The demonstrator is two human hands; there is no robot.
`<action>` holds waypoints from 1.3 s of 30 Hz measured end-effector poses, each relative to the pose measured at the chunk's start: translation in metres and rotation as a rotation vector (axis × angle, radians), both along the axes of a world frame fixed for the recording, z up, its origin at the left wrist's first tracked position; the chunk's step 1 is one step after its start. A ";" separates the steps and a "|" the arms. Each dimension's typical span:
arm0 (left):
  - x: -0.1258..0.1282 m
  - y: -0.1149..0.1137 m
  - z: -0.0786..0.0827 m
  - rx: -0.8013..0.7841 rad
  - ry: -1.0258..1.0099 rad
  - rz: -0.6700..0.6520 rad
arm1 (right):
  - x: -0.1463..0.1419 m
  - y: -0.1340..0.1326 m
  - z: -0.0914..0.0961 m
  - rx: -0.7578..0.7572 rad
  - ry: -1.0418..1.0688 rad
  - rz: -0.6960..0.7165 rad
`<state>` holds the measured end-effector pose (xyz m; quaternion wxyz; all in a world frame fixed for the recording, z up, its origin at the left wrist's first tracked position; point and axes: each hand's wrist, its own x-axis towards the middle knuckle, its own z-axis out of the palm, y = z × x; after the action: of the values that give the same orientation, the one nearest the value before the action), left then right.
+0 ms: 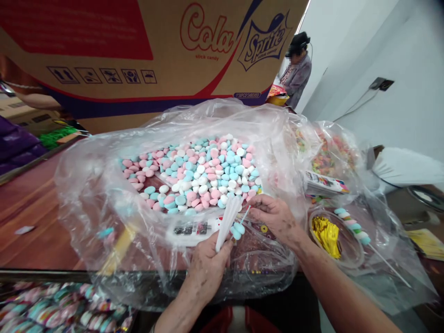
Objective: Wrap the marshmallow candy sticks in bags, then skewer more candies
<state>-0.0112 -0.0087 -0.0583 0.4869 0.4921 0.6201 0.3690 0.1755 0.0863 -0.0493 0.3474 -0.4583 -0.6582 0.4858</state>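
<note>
My left hand (pixel 208 263) is closed around a bundle of thin white sticks (pixel 229 219) that fan out upward. My right hand (pixel 270 213) pinches a thin stick (pixel 245 215) between thumb and fingertips. Light-blue marshmallows (pixel 237 230) sit at the lower end of this stick, close to my left fingers. Behind both hands, a heap of pink, white and blue marshmallows (pixel 201 175) lies in a spread-open clear plastic bag (pixel 100 189). A flat white printed packet (pixel 190 231) rests under the plastic, left of the bundle.
A large carton (pixel 166 60) stands behind the bag. At right are a clear tub with gold ties (pixel 326 237), a marshmallow stick (pixel 354 226) and printed wrappers (pixel 326 182). Wrapped sweets (pixel 62 305) fill the lower left. A person (pixel 298 74) stands at the back.
</note>
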 end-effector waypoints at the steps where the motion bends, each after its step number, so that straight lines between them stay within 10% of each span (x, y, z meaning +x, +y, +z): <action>1: 0.000 0.000 0.001 -0.003 0.003 -0.002 | 0.000 -0.001 0.000 -0.012 0.026 -0.018; 10: 0.003 0.001 0.007 -0.028 0.017 0.008 | 0.001 -0.003 0.007 0.045 0.056 -0.106; 22: 0.001 0.001 0.004 -0.026 0.008 0.018 | -0.001 -0.010 0.013 0.493 -0.133 -0.047; 39: 0.001 -0.001 -0.001 0.011 -0.063 0.047 | -0.008 -0.013 -0.003 0.139 0.131 -0.138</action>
<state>-0.0104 -0.0100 -0.0598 0.4947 0.4683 0.6136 0.3992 0.1680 0.0729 -0.0522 0.4532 -0.4445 -0.6331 0.4429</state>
